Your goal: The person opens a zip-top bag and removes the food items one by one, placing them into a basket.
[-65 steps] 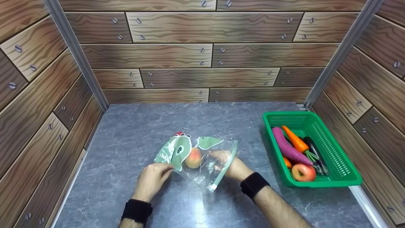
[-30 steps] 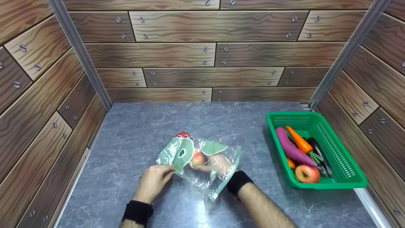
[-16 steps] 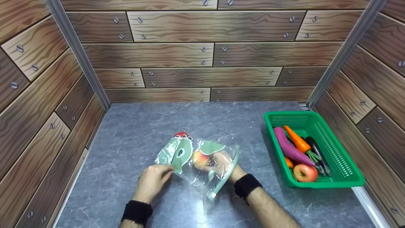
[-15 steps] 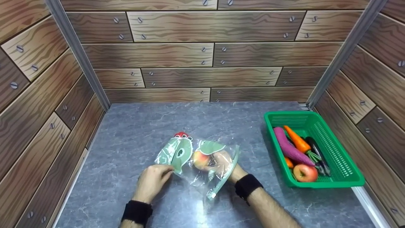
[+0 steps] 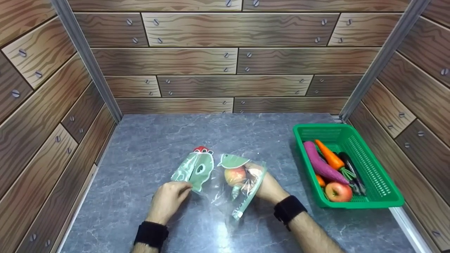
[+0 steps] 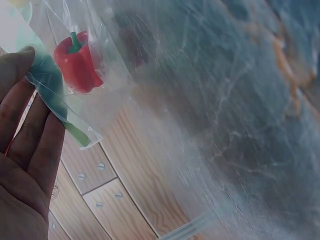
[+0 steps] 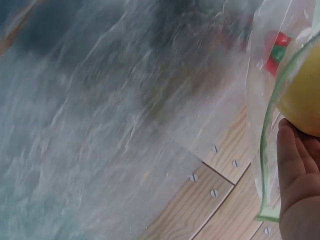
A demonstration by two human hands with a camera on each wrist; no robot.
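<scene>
A clear zip bag (image 5: pixel 202 172) with green fish-like and bird prints stands mid-table, its green zip edge (image 5: pixel 249 196) facing right. My left hand (image 5: pixel 168 200) pinches the bag's near left edge between thumb and fingers. Through the zip end reaches my right hand (image 5: pixel 265 186), holding a red-and-yellow apple (image 5: pixel 235 175); in the head view the apple shows behind the plastic near the opening. In the right wrist view the fingers (image 7: pixel 292 150) curl up against the apple's yellow underside (image 7: pixel 302 100). A red bell pepper (image 6: pixel 80 62) with green stem lies at the bag's far left end.
A green plastic basket (image 5: pixel 378 167) stands on the right, holding a purple sweet potato (image 5: pixel 323 163), carrots (image 5: pixel 330 154), dark eggplants (image 5: pixel 351 172) and another apple (image 5: pixel 338 192). Wood-patterned walls (image 5: pixel 232 61) enclose the grey marbled table (image 5: pixel 158 133) on three sides.
My right hand has gone deeper into the bag, gripped the apple and drawn it right towards the zip opening. The left hand keeps its pinch on the bag.
</scene>
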